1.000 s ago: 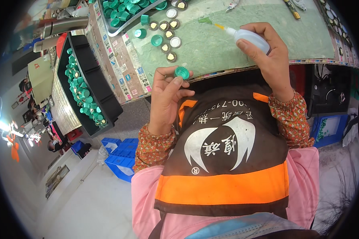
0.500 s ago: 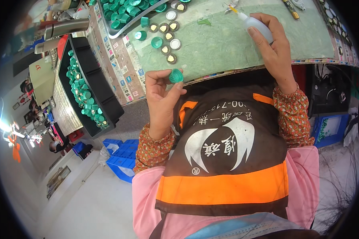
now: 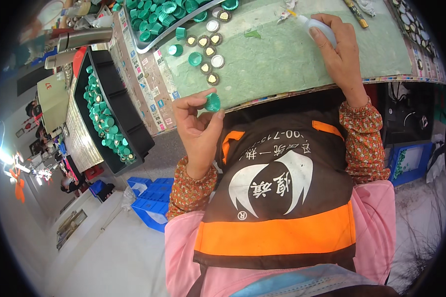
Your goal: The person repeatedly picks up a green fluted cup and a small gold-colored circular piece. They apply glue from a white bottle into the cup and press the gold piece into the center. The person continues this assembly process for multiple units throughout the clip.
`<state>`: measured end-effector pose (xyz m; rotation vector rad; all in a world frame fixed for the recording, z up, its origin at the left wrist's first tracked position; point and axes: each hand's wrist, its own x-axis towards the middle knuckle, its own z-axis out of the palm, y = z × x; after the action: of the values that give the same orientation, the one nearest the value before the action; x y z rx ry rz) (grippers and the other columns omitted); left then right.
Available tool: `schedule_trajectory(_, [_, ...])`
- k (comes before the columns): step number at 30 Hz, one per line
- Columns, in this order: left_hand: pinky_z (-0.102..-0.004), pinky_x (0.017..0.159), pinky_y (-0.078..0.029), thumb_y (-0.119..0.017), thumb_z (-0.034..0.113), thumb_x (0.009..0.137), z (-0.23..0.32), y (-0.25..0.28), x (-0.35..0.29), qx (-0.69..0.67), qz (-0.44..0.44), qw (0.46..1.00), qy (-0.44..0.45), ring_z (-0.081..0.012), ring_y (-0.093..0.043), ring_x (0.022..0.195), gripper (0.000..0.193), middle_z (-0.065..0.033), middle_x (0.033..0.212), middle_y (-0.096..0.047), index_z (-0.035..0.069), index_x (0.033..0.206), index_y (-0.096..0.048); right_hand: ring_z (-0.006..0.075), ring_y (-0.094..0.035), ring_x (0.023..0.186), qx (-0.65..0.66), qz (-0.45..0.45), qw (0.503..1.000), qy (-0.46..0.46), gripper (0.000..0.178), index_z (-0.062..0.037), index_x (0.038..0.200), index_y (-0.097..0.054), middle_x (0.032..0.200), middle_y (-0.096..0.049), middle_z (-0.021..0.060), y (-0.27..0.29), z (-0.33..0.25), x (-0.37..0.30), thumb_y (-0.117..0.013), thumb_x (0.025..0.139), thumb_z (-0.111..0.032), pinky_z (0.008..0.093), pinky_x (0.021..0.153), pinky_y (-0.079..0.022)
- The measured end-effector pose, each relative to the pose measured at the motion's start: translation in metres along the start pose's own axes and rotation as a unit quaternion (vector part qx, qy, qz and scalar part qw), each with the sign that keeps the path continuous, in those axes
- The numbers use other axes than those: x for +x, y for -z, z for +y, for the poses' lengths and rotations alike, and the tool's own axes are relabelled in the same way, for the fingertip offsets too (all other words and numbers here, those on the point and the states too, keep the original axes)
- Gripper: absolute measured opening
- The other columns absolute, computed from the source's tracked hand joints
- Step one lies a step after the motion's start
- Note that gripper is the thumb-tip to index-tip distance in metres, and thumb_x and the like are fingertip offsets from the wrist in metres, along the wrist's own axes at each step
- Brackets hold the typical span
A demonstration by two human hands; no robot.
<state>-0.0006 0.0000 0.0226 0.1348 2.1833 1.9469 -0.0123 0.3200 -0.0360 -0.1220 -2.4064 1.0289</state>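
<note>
My left hand (image 3: 195, 123) pinches a small green fluted cap (image 3: 212, 102) between thumb and fingers, held just off the front edge of the green work mat (image 3: 282, 59). My right hand (image 3: 339, 52) rests on the mat and grips a white squeeze bottle (image 3: 318, 28) with its thin nozzle pointing left. Several caps with pale or gold inserts (image 3: 209, 52) lie in a cluster on the mat beyond my left hand.
A grey tray (image 3: 156, 24) heaped with green caps sits at the mat's far left. A black bin (image 3: 129, 123) with more green caps stands to my left. Blue crates (image 3: 151, 198) lie on the floor below. Small tools (image 3: 354, 10) lie at the far edge.
My left hand has drawn the green cap back from the mat's edge and turned it. My right hand has carried the bottle farther away toward the upper edge of the mat.
</note>
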Motion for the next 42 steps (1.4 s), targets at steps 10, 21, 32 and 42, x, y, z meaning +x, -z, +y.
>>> schedule_trajectory(10, [-0.0320, 0.081, -0.060, -0.064, -0.007, 0.089, 0.006, 0.009, 0.009, -0.027, 0.038, 0.996, -0.077, -0.0163, -0.062, 0.104, 0.040, -0.0229, 0.133, -0.056, 0.009, 0.120, -0.045, 0.0276, -0.054, 0.089, -0.066, 0.014, 0.998, 0.017, 0.028, -0.0067, 0.114, -0.067, 0.101, -0.068, 0.0084, 0.002, 0.013, 0.010, -0.066, 0.096, -0.028, 0.0389, 0.082, -0.044])
schedule_trajectory(21, [-0.0342, 0.082, -0.059, -0.063, 0.000, 0.093, 0.002, 0.017, 0.008, -0.048, 0.063, 0.996, -0.048, -0.0178, -0.063, 0.102, 0.040, -0.0239, 0.134, -0.057, 0.009, 0.127, -0.045, 0.0336, -0.049, 0.096, -0.184, 0.066, 0.973, 0.124, 0.030, -0.0039, 0.110, -0.064, 0.098, -0.054, 0.0142, -0.006, -0.038, 0.037, -0.071, 0.082, -0.012, 0.0465, 0.087, -0.037])
schedule_trajectory(32, [-0.0336, 0.085, -0.058, -0.062, 0.000, 0.093, 0.008, 0.013, 0.009, -0.064, 0.033, 0.997, -0.032, -0.0175, -0.063, 0.103, 0.040, -0.0238, 0.135, -0.057, 0.008, 0.129, -0.045, 0.0304, -0.055, 0.105, -0.092, -0.125, 0.975, 0.158, 0.023, -0.0111, 0.099, -0.071, 0.104, -0.060, 0.0115, -0.122, -0.083, 0.035, -0.066, 0.077, -0.007, 0.0461, 0.083, -0.043])
schedule_trajectory(42, [-0.0320, 0.085, -0.058, -0.061, 0.006, 0.096, -0.002, 0.024, -0.001, -0.176, -0.011, 0.980, 0.086, -0.0171, -0.064, 0.100, 0.038, -0.0227, 0.134, -0.058, 0.008, 0.131, -0.045, 0.0298, -0.054, 0.098, 0.038, -0.250, 0.950, 0.184, 0.015, -0.0099, 0.081, -0.063, 0.096, -0.059, 0.0053, -0.052, -0.044, 0.027, -0.061, 0.075, 0.004, 0.0434, 0.083, -0.044])
